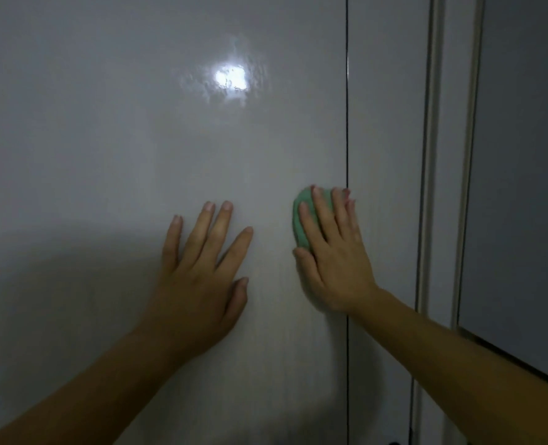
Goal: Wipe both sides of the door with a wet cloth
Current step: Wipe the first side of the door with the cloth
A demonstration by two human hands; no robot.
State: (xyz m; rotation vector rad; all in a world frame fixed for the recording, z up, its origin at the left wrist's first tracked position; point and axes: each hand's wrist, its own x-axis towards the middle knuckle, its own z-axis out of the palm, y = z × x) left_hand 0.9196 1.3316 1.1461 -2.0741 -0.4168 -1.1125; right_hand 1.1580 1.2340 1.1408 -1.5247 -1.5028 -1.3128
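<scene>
A glossy grey-white door fills most of the head view, and a bright light reflects on wet streaks high on its face. My left hand lies flat on the door with its fingers spread and straight. My right hand presses a green cloth flat against the door, right beside the dark vertical gap at the door's right edge. Its fingers are straight over the cloth, and most of the cloth is hidden under the palm.
A thin dark seam runs top to bottom between the door and a narrow panel. To the right stands a pale frame moulding, and beyond it a grey wall.
</scene>
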